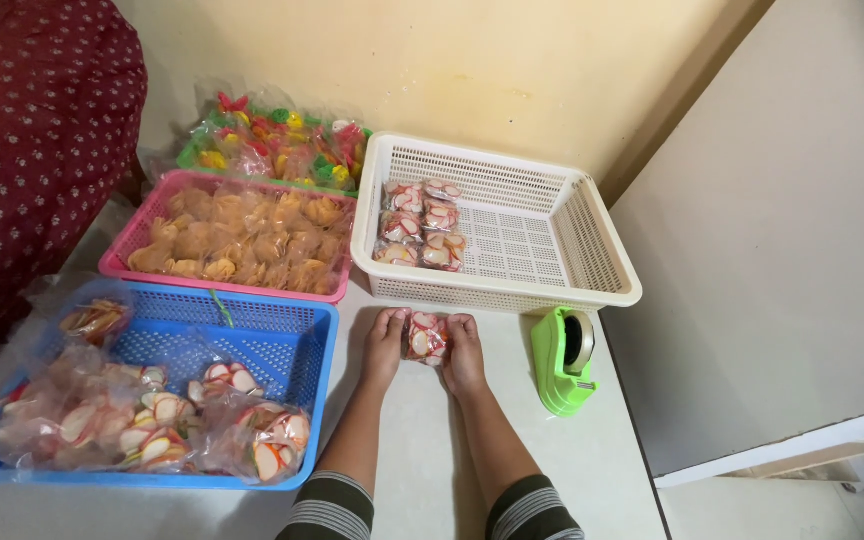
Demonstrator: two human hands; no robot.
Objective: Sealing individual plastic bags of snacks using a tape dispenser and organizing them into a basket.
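Small clear packet of red-and-white crackers pinched between left hand and right hand, both grips closed on it, mid-table just before white basket; likely cracker breakage if squeezed harder.

Glossy clear-plastic snack packet; white perforated plastic basket, matt; blue plastic mesh tray; pink plastic mesh tray; smooth lime-green plastic tape dispenser; maroon dotted cloth.
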